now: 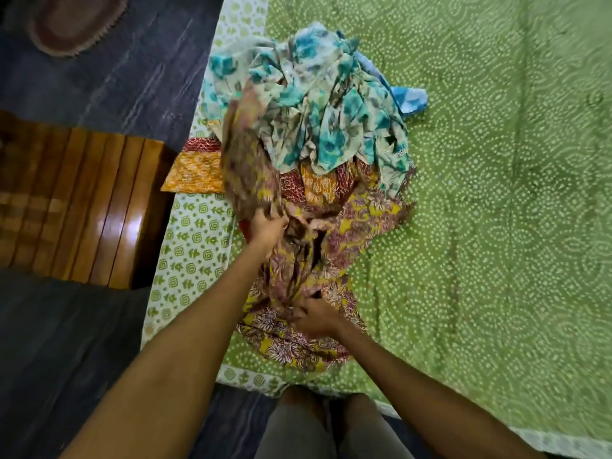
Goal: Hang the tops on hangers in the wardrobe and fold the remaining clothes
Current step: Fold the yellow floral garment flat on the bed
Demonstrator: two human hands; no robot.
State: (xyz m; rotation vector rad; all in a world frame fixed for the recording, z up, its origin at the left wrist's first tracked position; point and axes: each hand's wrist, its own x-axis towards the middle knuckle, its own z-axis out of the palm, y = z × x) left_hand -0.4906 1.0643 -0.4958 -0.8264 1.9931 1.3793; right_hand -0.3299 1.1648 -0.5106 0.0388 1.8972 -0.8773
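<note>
Yellow garment (334, 233) lies crumpled on a green bed (496, 226), below a teal floral pile (318, 104). Left hand (266, 226) and right hand (314, 318) each hold its fabric in a closed grip.

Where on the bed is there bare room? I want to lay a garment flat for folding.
The green dotted bedspread lies bare right of the clothes pile. It is crowded at the bed's left edge, where both hands grip the yellow floral garment.
</note>
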